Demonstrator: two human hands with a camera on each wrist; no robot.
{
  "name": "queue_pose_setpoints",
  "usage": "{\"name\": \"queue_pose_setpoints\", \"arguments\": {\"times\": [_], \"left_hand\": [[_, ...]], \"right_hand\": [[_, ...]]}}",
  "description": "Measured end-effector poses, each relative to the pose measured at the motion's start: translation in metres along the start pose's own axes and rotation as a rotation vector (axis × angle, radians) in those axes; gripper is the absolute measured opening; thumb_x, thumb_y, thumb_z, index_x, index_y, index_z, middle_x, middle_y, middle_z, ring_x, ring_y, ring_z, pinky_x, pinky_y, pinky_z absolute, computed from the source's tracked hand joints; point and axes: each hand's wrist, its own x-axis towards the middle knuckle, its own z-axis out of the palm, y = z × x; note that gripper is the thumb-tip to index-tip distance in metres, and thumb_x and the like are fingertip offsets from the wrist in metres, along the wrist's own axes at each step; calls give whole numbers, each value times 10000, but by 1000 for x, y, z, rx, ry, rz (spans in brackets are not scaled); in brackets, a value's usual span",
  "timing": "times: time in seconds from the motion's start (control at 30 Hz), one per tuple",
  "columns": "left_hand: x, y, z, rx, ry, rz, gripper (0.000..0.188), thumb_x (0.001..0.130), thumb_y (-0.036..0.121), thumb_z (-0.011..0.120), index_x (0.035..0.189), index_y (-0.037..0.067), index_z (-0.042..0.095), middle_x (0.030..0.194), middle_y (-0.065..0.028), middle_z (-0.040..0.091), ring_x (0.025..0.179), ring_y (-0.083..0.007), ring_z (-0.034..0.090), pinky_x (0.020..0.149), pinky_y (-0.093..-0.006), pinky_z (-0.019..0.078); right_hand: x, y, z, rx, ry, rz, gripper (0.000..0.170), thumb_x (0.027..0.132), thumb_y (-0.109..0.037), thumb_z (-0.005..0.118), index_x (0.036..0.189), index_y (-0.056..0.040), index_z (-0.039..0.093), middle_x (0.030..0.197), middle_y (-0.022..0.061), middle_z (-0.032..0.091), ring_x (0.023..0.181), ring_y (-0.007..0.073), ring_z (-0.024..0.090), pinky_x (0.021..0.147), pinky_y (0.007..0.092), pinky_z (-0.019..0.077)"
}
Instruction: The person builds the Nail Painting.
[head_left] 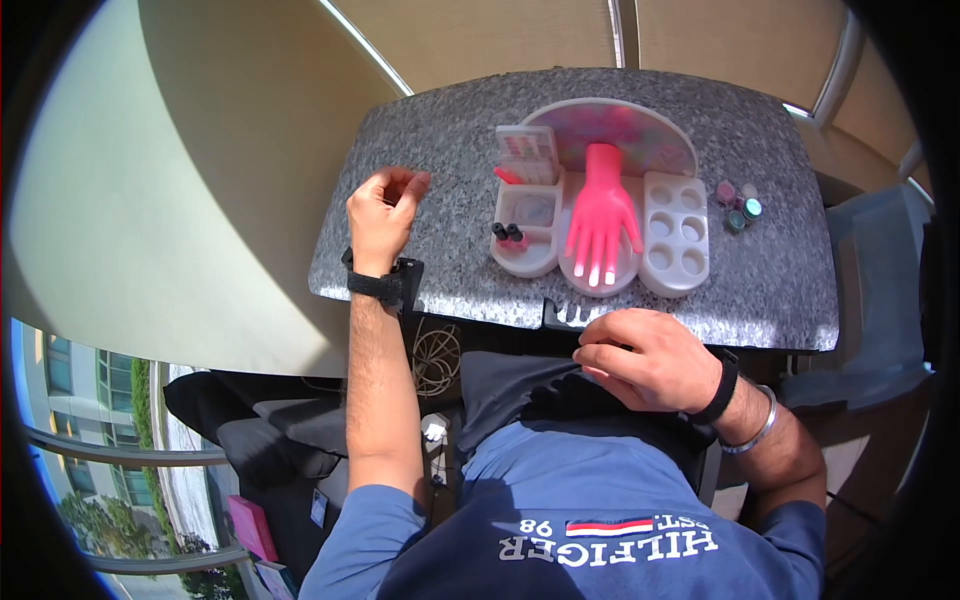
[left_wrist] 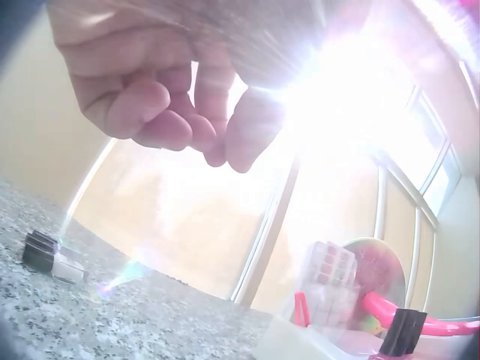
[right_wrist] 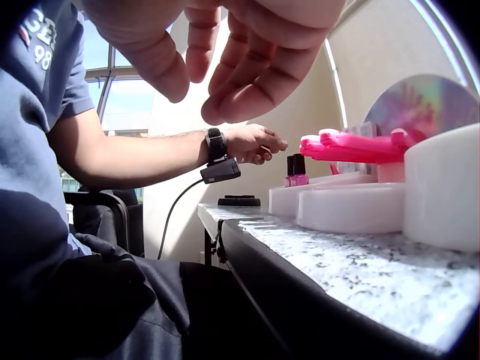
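Observation:
My left hand (head_left: pixel 385 215) is raised over the left part of the table, fingers loosely curled and thumb close to the index fingertip; nothing shows between them. In the left wrist view, sunlight glares behind this hand (left_wrist: pixel 157 90). My right hand (head_left: pixel 650 360) hovers by the front edge, its fingers relaxed and bent, holding nothing. Beyond it, a pink practice hand (head_left: pixel 600 205) with white nail tips lies palm down over a white nail-station tray (head_left: pixel 520 262). Two polish bottles (head_left: pixel 508 236) with black caps stand in the tray's left compartment. Behind them leans a clear box of nail tips (head_left: pixel 526 150).
The tray's right section (head_left: pixel 676 275) has several round wells. Small glitter jars (head_left: pixel 740 210) stand to its right on the speckled grey table (head_left: pixel 430 130). A rounded backboard (head_left: pixel 655 135) rises behind the practice hand. A coiled cable (head_left: pixel 437 360) hangs below the front edge.

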Motion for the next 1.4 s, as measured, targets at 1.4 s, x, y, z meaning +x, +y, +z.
{"name": "queue_pose_setpoints", "arguments": {"times": [1.4], "left_hand": [[22, -94, 24, 138, -469, -227, 315, 902, 113, 896, 1179, 76, 751, 956, -82, 776, 873, -167, 721, 796, -359, 567]], "right_hand": [[-4, 1, 0, -27, 31, -19, 186, 885, -74, 782, 1038, -62, 676, 1011, 86, 655, 856, 300, 710, 740, 424, 589]]}}
